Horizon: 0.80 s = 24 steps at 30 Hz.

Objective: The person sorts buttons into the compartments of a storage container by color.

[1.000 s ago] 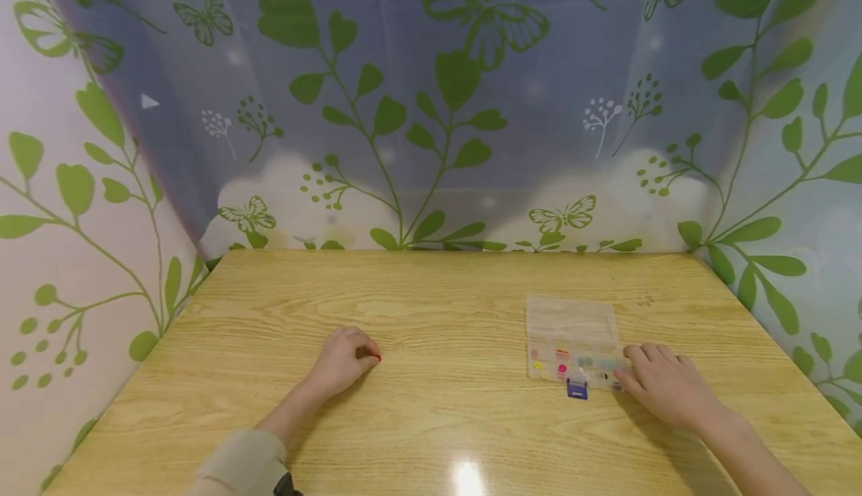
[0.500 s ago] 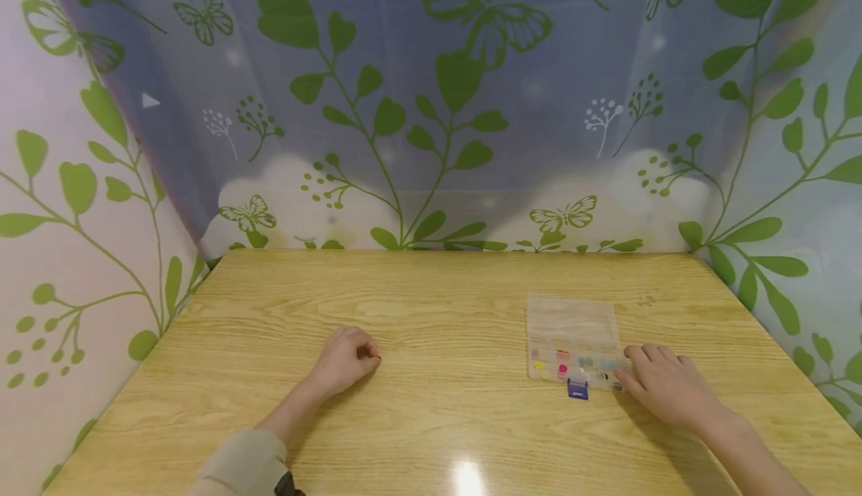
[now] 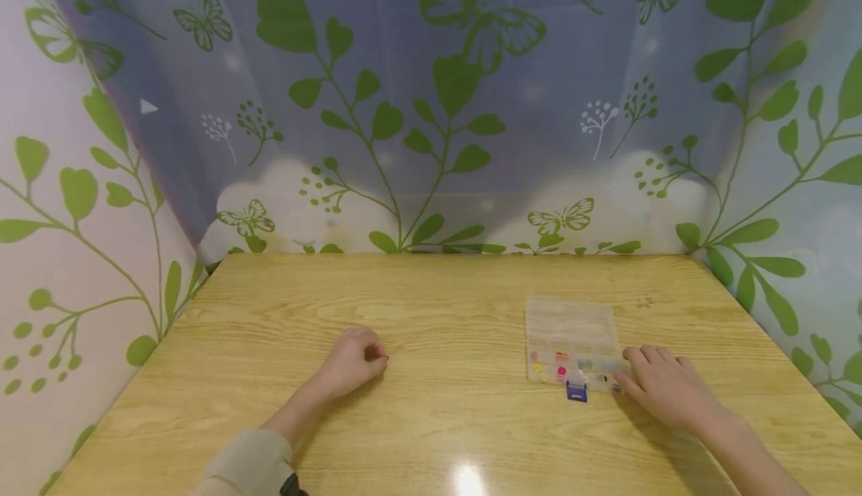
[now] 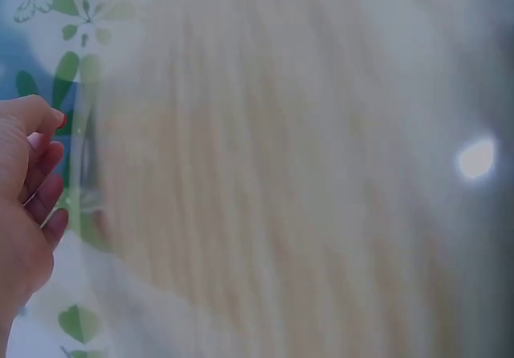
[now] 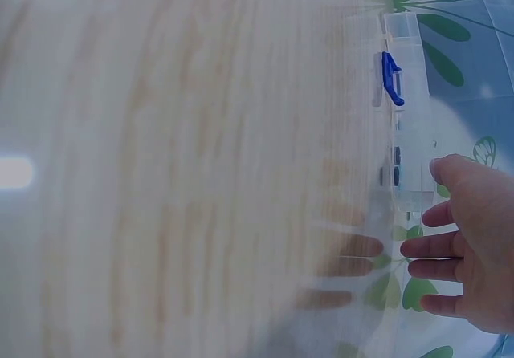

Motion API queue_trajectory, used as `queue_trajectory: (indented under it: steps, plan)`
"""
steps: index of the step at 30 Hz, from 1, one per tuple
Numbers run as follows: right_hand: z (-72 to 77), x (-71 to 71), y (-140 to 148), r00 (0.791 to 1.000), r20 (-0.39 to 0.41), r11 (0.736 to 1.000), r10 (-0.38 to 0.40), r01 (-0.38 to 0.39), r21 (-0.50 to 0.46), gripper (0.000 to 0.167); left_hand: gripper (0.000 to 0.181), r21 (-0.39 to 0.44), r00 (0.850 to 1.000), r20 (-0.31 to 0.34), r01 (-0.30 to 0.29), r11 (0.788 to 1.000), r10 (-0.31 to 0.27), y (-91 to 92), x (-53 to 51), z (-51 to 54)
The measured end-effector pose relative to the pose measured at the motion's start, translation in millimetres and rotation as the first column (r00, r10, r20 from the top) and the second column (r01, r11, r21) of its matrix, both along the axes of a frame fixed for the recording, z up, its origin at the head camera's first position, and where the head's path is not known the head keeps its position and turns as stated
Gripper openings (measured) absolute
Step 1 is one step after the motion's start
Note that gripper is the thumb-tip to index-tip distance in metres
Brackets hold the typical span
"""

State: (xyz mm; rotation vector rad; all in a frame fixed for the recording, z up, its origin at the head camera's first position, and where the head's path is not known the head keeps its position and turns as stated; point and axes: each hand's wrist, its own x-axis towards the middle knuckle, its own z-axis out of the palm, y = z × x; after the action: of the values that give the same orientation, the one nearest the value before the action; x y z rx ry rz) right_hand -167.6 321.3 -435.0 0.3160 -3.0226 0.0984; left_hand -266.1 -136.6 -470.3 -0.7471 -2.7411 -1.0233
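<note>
My left hand (image 3: 352, 362) is held low over the left half of the table and pinches a small red piece (image 4: 61, 120) between thumb and forefinger. Only a sliver of that piece shows, so its kind cannot be told. A clear plastic compartment box (image 3: 571, 322) lies with its lid raised back on the right side. Small coloured bits sit in its compartments, among them a pink one (image 3: 562, 371) and a yellow one (image 3: 537, 368). My right hand (image 3: 663, 387) is at the box's right end, its thumb at the edge and the other fingers (image 5: 434, 247) extended.
A blue latch (image 3: 576, 390) sticks out from the box's front edge. The wood-grain table (image 3: 431, 294) reaches back to a leaf-and-butterfly curtain (image 3: 377, 107), which also hangs along both sides. Faint marks (image 3: 644, 301) lie on the tabletop behind the box.
My left hand has shifted slightly to the right with the red piece, which shows less now. The right hand and the box stay in place.
</note>
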Motion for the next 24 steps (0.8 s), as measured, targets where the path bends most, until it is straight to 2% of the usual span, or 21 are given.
queue_trajectory:
  steps: [4, 13, 19, 24]
  plan:
    - [-1.0, 0.4, 0, 1.0, -0.004, 1.0, 0.002, -0.002, -0.002, 0.043, 0.012, 0.01, 1.0, -0.016, 0.021, 1.0, -0.021, 7.4, -1.6, 5.8]
    - [-2.0, -1.0, 2, 1.0, -0.005, 1.0, 0.005, -0.005, -0.009, 0.043, 0.01, 0.039, 0.998, -0.003, 0.07, 0.997, -0.07, 30.5, -6.1, 23.3]
    - [-0.5, 0.1, 1, 1.0, -0.009, 1.0, 0.01, -0.01, -0.007, 0.043, 0.009, 0.06, 0.991, -0.04, 0.127, 0.99, -0.125, 50.3, -8.4, 31.7]
    - [0.4, 0.9, 0, 1.0, -0.011, 1.0, 0.015, -0.015, -0.006, 0.041, 0.008, 0.034, 0.983, -0.076, 0.173, 0.984, -0.17, 70.3, -9.9, 35.9]
